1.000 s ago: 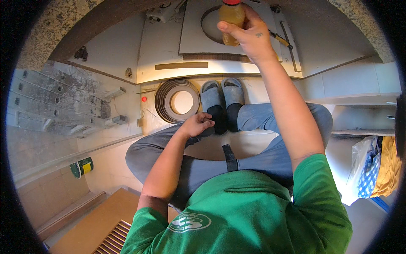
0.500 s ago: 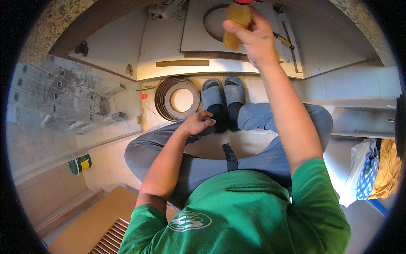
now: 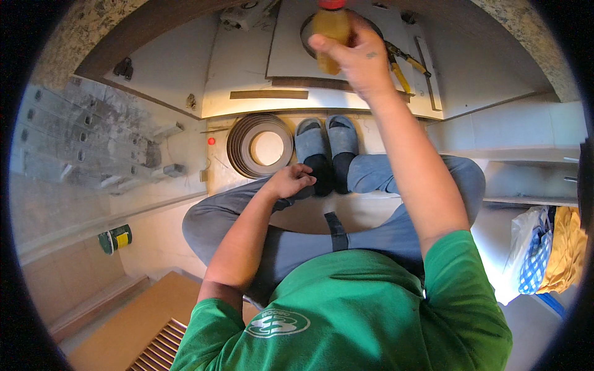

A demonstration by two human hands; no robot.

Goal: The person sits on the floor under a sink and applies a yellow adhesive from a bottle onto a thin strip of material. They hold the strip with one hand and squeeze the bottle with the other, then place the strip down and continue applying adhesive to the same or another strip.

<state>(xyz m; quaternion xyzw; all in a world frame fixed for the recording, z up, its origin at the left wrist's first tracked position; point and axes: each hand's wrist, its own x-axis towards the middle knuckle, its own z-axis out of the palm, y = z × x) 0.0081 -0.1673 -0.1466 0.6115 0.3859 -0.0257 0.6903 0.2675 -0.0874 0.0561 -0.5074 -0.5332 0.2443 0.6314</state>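
Observation:
My right hand (image 3: pixel 362 59) is closed round a bottle (image 3: pixel 333 31) of cloudy yellow-brown stuff with a red cap (image 3: pixel 331 4), held upright above a white board (image 3: pixel 288 46). Behind the bottle, a dark ring (image 3: pixel 308 42) on the board is partly hidden. A yellow-handled tool (image 3: pixel 400 71) with black parts, like pliers, lies just right of that hand. My left hand (image 3: pixel 289 181) rests on my left leg with loosely bent fingers apart and nothing in it. Near it, a coil of brown strip (image 3: pixel 241 145) lies on the floor.
Brown strips (image 3: pixel 269 94) lie along the cabinet's front edge. My slippered feet (image 3: pixel 326 139) are in front of it. A red cap (image 3: pixel 211 141) sits left of the coil, a green can (image 3: pixel 116 239) farther left. Bags (image 3: pixel 537 250) hang at right. A speckled countertop edge (image 3: pixel 520 37) arches overhead.
My right hand has moved left and slightly down with the bottle, uncovering more of the yellow-handled tool. My left hand stays where it was.

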